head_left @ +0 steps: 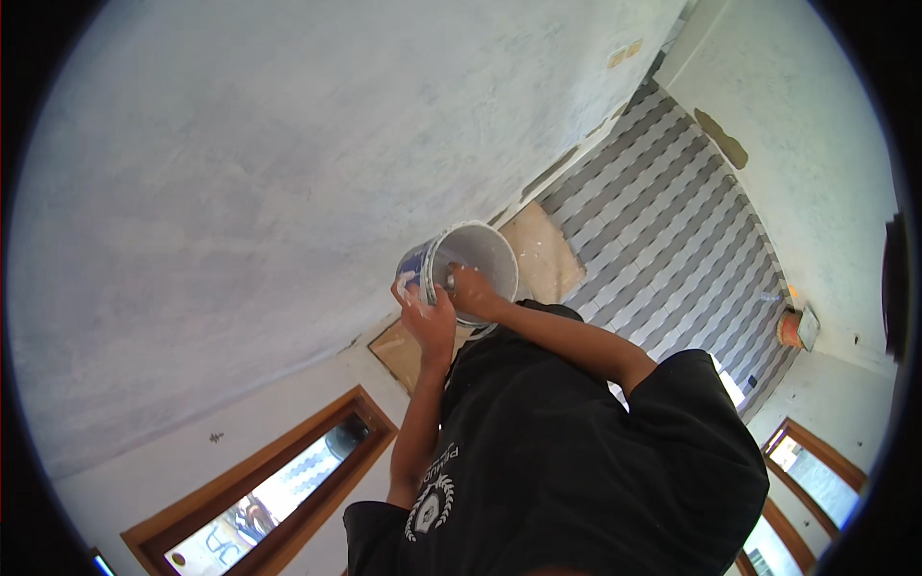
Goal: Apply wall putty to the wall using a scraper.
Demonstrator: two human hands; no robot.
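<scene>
A white-grey plastic bucket (497, 252) with a blue patch on its outside is tilted in front of me, its mouth toward me and its rim and inside smeared white. My left hand (425, 319), flecked with white, grips the bucket's near left side, fingers on the outer wall and thumb by the rim. Reaching inside the bucket, my right hand (474, 294) has its fingers curled round something small and greyish. Most of that thing is hidden by the hand, so its kind cannot be made out.
A pale, patchy wall (240, 192) rises on the left. Stained boards (544, 252) lie on the grey-and-white patterned floor (653, 221). A wood-framed window (269, 490) is at the lower left. By the right wall stands a reddish round container (789, 328).
</scene>
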